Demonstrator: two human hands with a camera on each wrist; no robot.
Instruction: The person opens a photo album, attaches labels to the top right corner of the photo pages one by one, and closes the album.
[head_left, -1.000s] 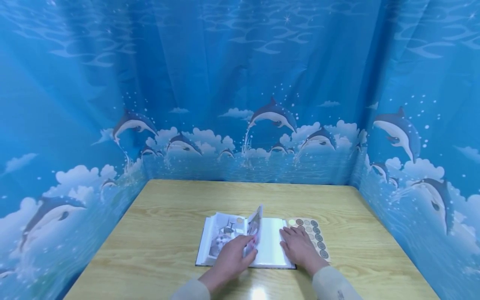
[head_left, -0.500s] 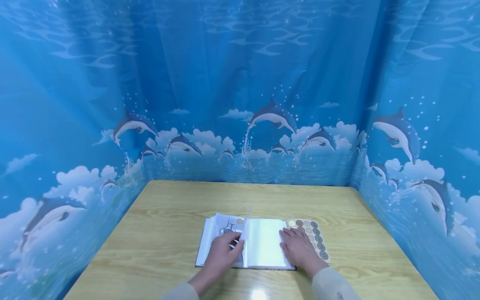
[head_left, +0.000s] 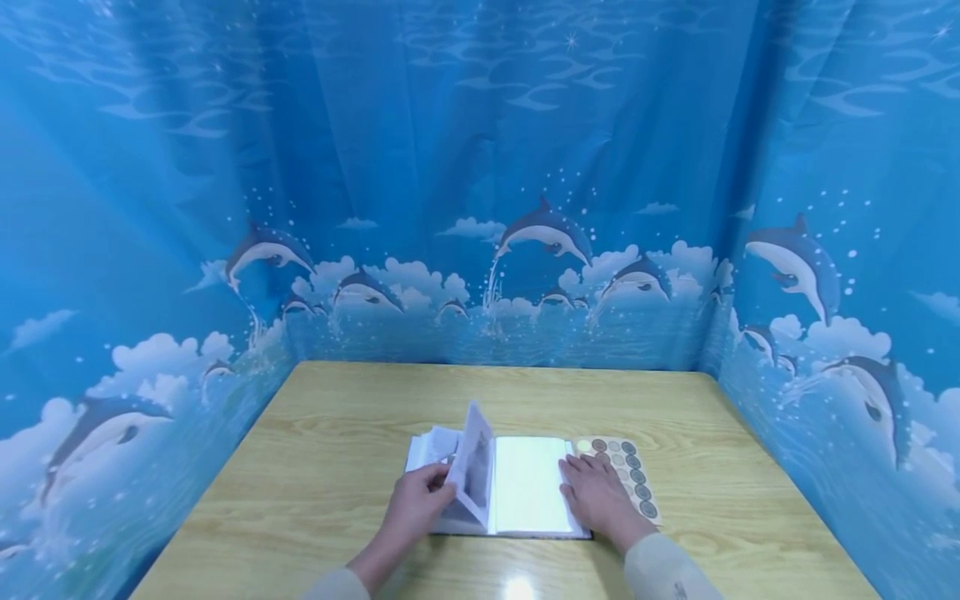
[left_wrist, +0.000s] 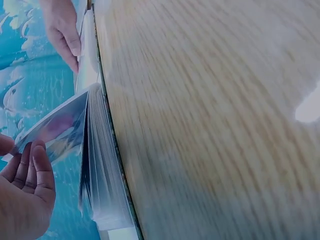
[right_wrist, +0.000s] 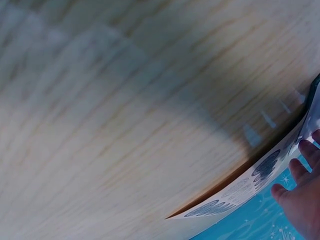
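Observation:
A photo album (head_left: 531,483) lies spread on the table, its right side blank white. My left hand (head_left: 415,504) pinches the outer edge of a raised album page (head_left: 476,467), which stands tilted over the left side. In the left wrist view, thumb and fingers of the left hand (left_wrist: 30,200) meet at the page edge, beside a thick stack of leaves (left_wrist: 102,165). My right hand (head_left: 597,493) rests with extended fingers on the album's right edge. Under that hand's outer side lies a flat sheet with rows of round coin-like discs (head_left: 636,475), partly covered.
The light wood-grain table (head_left: 337,450) extends around the album on every side. Blue dolphin-print curtains (head_left: 480,208) stand along its far and side edges. Light glares off the table (head_left: 518,587) near the front.
My left hand has moved left, taking one page over from right of the spine and then lifting another leaf at its edge. The right hand has stayed in place.

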